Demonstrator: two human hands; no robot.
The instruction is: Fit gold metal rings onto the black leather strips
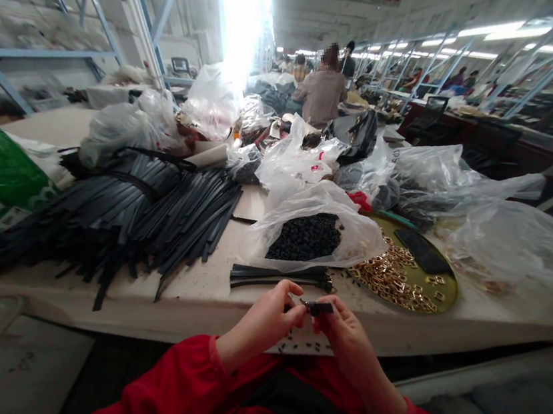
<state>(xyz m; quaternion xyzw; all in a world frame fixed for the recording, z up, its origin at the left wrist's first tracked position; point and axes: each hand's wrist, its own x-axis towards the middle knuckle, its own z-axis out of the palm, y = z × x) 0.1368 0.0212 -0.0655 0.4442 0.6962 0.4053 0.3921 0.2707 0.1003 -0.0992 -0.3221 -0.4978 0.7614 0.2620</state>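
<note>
Near the table's front edge, my left hand (270,316) and my right hand (346,330) meet at a black strap (324,308) with a small metal buckle at it. The left fingers pinch the strap at the buckle, and the right thumb and fingers grip its short free end. How the strap runs behind the left hand is hidden. Just beyond my hands lies a small stack of black straps (277,274). Behind it, an open clear plastic bag (361,237) holds many small black loops (305,237). Gold buckles (391,280) are spread on a round tray (451,293) at the right.
A large heap of black straps (120,206) covers the table's left side. A dark flat object (422,251) lies on the tray. Small black bits (304,346) are scattered by my hands. Plastic bags (295,154) fill the back; a person (322,94) is beyond the table.
</note>
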